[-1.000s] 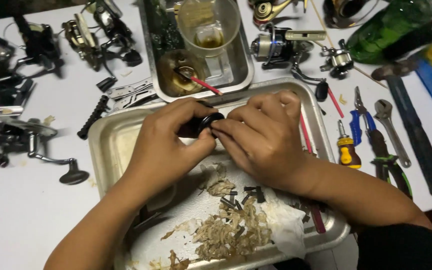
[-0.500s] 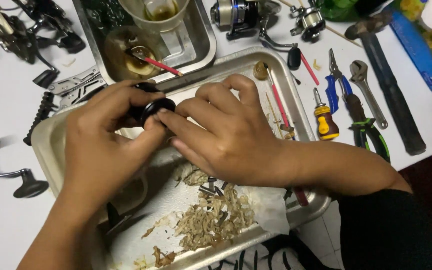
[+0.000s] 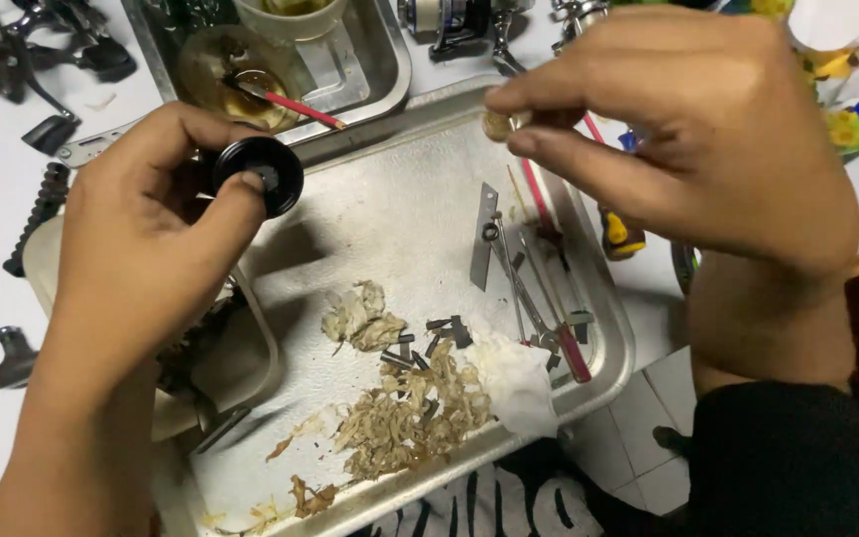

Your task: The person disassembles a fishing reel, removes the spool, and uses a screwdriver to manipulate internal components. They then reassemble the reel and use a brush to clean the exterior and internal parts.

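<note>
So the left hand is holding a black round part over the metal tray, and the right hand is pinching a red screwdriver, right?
Not quite. In the head view the right hand pinches a small tan round piece, not a screwdriver. The left hand does hold the black round part over the metal tray.

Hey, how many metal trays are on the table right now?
2. A large metal tray lies under both hands, littered with debris and tools. A smaller metal tray sits behind it, at the top, holding cups. Others may lie out of view.
</note>
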